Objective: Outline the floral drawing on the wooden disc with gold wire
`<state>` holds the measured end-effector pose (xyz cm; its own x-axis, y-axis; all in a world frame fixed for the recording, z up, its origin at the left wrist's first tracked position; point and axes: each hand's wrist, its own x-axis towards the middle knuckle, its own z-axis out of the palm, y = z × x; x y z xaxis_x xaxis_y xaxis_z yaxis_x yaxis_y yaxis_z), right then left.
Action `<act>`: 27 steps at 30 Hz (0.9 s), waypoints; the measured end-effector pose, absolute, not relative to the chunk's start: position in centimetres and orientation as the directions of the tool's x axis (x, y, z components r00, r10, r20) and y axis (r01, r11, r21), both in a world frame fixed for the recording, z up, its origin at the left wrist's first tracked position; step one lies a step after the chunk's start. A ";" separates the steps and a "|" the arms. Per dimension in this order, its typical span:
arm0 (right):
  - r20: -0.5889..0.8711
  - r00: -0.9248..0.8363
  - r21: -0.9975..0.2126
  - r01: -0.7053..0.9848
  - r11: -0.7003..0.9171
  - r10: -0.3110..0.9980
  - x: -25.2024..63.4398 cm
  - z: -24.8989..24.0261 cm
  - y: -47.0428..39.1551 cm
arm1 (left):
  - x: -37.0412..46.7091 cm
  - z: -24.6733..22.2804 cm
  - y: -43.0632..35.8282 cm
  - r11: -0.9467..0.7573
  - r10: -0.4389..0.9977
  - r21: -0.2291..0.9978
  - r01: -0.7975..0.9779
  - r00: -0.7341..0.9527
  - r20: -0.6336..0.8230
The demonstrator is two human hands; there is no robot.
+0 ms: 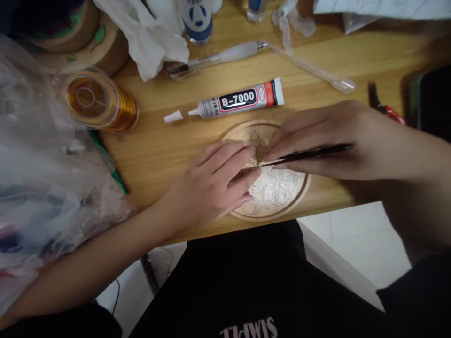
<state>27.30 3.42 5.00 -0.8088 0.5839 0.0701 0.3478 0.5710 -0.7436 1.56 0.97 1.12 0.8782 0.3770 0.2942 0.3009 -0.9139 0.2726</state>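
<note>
— Right hand (334,134) in the head view?
— Pinching dark tweezers (308,154) between thumb and fingers, tip down at the gold wire (250,165) over the round wooden board (289,206).
— And the left hand (213,183)?
— Laid on the board, fingers slightly parted beside the wire; impossible to tell whether gripping it.
— Beyond the fingers?
— Just past them on the surface (148,164), a B-7000 tube (243,99); farther off, left of the fingers, a golden spool (123,110).

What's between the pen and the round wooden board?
The B-7000 tube lies between the pen and the round wooden board in the head view.
</note>
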 end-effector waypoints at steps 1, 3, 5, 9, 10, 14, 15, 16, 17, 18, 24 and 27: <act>0.076 -0.805 -0.740 0.350 0.574 0.589 27.3 5.0 3.4 | 1.5 1.1 0.9 -0.913 0.379 0.273 0.303 0.878 0.293; 0.076 -0.792 -0.738 0.364 0.568 0.606 27.2 5.0 3.2 | 1.5 1.1 0.9 -0.911 0.383 0.274 0.308 0.878 0.286; 0.071 -0.777 -0.733 0.385 0.561 0.625 27.1 5.0 2.9 | 1.4 1.1 0.8 -0.909 0.387 0.274 0.314 0.880 0.275; 0.107 -0.749 -0.692 0.417 0.590 0.654 26.9 5.2 2.1 | 1.5 1.2 0.8 -0.909 0.389 0.267 0.319 0.878 0.277; 0.113 -0.736 -0.679 0.433 0.593 0.667 26.8 5.3 1.8 | 1.6 1.2 0.8 -0.910 0.389 0.261 0.321 0.878 0.279; 0.141 -0.667 -0.622 0.516 0.590 0.732 26.3 5.3 0.5 | 1.7 1.3 0.7 -0.914 0.391 0.230 0.334 0.876 0.282; 0.151 -0.638 -0.616 0.536 0.576 0.755 26.2 5.3 0.1 | 1.7 1.3 0.7 -0.915 0.391 0.225 0.335 0.876 0.283; 0.156 -0.607 -0.620 0.554 0.555 0.780 26.1 5.2 -0.4 | 1.7 1.3 0.7 -0.916 0.389 0.221 0.335 0.876 0.284; 0.157 -0.569 -0.630 0.571 0.525 0.807 25.9 5.1 -0.8 | 1.8 1.2 0.7 -0.917 0.388 0.219 0.334 0.876 0.287; 0.152 -0.531 -0.641 0.589 0.492 0.834 25.8 4.9 -1.3 | 1.8 1.2 0.7 -0.918 0.386 0.218 0.332 0.876 0.289; 0.165 -0.315 -0.693 0.638 0.337 0.935 24.8 4.0 -3.6 | 1.7 1.1 0.8 -0.917 0.380 0.247 0.312 0.870 0.314; 0.163 -0.274 -0.714 0.631 0.305 0.948 24.6 3.8 -4.1 | 1.6 1.1 0.8 -0.915 0.381 0.259 0.308 0.872 0.308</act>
<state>24.57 -4.14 3.76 -0.2739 0.9478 0.1633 0.6305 0.3052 -0.7137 1.60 0.80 1.08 0.8720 0.3806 0.3077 0.3081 -0.9154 0.2590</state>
